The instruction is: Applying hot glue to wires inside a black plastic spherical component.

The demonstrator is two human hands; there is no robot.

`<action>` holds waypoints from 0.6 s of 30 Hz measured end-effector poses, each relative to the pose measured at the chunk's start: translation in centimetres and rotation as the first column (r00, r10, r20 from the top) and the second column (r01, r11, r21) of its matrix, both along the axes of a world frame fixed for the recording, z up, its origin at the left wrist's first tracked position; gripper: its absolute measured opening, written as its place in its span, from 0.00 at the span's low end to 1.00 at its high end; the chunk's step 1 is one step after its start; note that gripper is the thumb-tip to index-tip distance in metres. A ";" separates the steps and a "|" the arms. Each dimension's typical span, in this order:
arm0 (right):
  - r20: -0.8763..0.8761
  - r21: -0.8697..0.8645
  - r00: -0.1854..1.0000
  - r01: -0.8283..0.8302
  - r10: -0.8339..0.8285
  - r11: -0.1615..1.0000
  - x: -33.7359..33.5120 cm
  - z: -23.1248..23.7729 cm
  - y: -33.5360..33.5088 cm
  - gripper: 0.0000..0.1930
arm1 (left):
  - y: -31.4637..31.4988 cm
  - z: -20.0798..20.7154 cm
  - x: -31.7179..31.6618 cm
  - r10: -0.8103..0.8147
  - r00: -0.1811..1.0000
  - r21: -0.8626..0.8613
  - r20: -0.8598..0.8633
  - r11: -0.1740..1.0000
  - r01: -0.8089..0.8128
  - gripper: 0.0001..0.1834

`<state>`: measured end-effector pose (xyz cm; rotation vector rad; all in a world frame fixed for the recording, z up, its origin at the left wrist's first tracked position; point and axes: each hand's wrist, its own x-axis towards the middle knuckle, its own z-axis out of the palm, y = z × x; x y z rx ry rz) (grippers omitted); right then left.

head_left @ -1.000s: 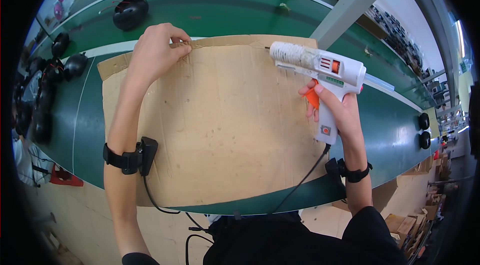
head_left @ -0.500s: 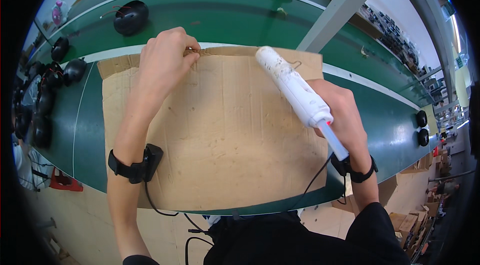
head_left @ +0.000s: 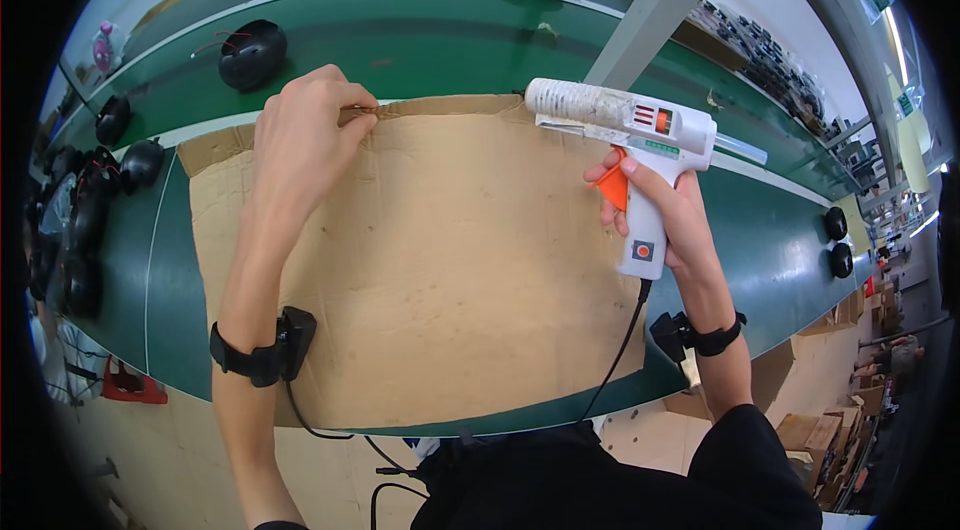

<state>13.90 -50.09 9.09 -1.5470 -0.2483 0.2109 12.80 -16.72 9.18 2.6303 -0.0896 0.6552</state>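
Note:
In my right hand (head_left: 675, 215) is a white hot glue gun (head_left: 682, 135) with an orange trigger, my fingers wrapped round its handle. Its stained front end points left over the far edge of a brown cardboard sheet (head_left: 450, 260), and a clear glue stick (head_left: 742, 148) pokes out of its back. My left hand (head_left: 305, 135) is closed in a pinch at the sheet's far edge, left of the gun's tip. Something thin and dark shows between thumb and fingertips, too small to name.
The sheet lies on a green workbench (head_left: 175, 280). Beyond it, a round black housing (head_left: 252, 55) with red wires rests on a green belt (head_left: 400, 30). More black housings (head_left: 85, 210) crowd the left. A grey post (head_left: 665, 5) rises at the far right. The gun's cord (head_left: 622, 355) trails toward me.
My right hand has turned the glue gun from slanting, back end toward me, to nearly level across the far right, its side now showing. My left hand stays pinched at the far edge.

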 end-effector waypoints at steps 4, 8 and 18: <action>0.027 -0.097 1.000 0.004 -0.001 0.995 -0.8 0.1 -1.0 0.14 | -0.4 -0.4 0.0 0.003 1.000 -0.002 -0.021 1.000 -0.003 0.05; 0.148 -0.313 0.989 0.063 -0.017 0.948 -2.3 0.7 -2.1 0.19 | -0.1 -0.6 0.0 0.026 0.999 0.041 0.028 0.999 -0.027 0.05; 0.713 -0.687 0.454 0.605 0.535 0.402 -3.1 3.1 -0.6 0.20 | -1.5 0.5 -0.3 -0.078 0.995 0.073 0.057 0.995 0.073 0.08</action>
